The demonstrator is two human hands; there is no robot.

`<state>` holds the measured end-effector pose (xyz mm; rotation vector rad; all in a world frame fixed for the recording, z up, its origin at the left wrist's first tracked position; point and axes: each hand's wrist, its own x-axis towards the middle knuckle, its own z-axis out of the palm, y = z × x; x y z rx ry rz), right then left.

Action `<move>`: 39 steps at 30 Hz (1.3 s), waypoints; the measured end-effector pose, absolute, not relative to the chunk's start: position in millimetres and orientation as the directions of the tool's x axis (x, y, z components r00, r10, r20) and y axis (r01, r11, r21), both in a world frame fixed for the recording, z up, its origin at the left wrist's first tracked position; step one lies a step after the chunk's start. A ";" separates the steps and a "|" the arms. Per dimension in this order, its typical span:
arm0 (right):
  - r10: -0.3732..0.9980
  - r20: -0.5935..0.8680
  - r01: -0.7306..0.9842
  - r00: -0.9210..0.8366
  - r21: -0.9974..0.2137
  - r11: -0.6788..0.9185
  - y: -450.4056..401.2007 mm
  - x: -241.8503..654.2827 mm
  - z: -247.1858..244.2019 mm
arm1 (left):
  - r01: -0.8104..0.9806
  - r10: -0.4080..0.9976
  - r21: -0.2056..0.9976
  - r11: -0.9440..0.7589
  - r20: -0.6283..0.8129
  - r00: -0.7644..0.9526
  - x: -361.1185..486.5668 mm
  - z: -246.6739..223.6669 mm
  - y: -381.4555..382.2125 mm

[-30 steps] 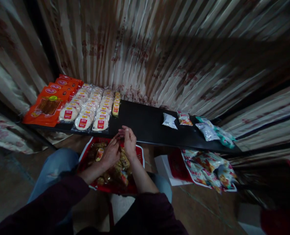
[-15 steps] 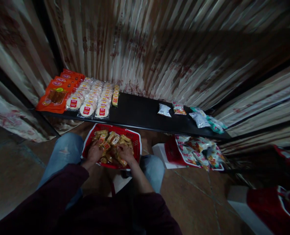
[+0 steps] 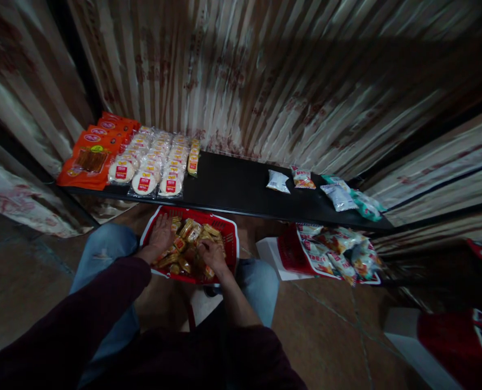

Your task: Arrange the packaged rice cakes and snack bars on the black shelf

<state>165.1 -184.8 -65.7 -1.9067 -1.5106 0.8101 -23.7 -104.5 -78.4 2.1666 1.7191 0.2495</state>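
Observation:
Between my knees a red basket [image 3: 230,238] with a white rim holds many small yellow-brown wrapped snack packets [image 3: 192,232]. My left hand [image 3: 161,236] lies over the basket's left side, its fingers stretched out and close together, and no packet shows in it. On the right side of the packets is my right hand [image 3: 212,256], its fingers curled in a pinch. Whatever those fingers hold, if anything, is hidden. A row of narrow yellow packets [image 3: 193,157] stands on the black shelf [image 3: 232,181] just beyond the basket.
Rows of round white rice crackers [image 3: 144,183] and orange snack bags [image 3: 88,160] fill the shelf's left end. A white packet [image 3: 278,181], a red-white packet [image 3: 303,177] and green-white packets [image 3: 366,206] lie rightward. Another red basket [image 3: 291,252] of bags stands below.
My left hand has gone from curled among the packets to stretched out, a little further up the basket's left side. My right hand has stayed among the packets, its fingers more drawn together.

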 end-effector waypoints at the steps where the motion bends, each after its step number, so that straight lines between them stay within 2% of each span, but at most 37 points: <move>1: 0.978 -0.123 0.634 0.170 -0.746 -0.204 -184.5 162.6 -65.7 | 0.904 0.963 0.379 -0.198 -0.099 0.253 -22.9 -79.2 -99.0; 12: 0.958 -0.247 0.576 0.145 -0.766 -0.285 -176.0 153.2 -79.1 | 0.907 0.896 0.340 -0.247 -0.276 0.348 -21.1 -86.3 -60.8; 19: 0.952 -0.279 0.530 0.122 -0.793 -0.301 -170.3 146.1 -85.0 | 0.925 0.903 0.362 -0.115 -0.350 0.249 -7.6 -88.9 -71.0; 24: 0.926 -0.315 0.532 0.206 -0.759 -0.376 -165.9 146.7 -84.1 | 0.896 0.905 0.435 -0.090 -0.340 0.256 13.4 -74.2 -91.9; 28: 0.911 -0.172 0.568 0.374 -0.734 -0.372 -166.7 154.7 -79.1 | 0.755 0.899 0.640 -0.139 -0.238 0.367 26.9 -62.5 -110.5; 32: 0.896 0.032 0.666 0.442 -0.681 -0.304 -170.4 162.2 -72.4 | 0.663 0.873 0.715 -0.221 -0.158 0.461 31.1 -58.2 -126.4; 36: 0.925 0.144 0.765 0.352 -0.614 -0.196 -172.4 160.6 -67.6 | 0.629 0.854 0.732 -0.262 -0.128 0.504 29.8 -61.1 -133.7; 39: 0.968 0.072 0.818 0.240 -0.551 -0.162 -173.5 158.0 -69.0 | 0.648 0.869 0.725 -0.233 -0.143 0.473 25.1 -62.3 -130.1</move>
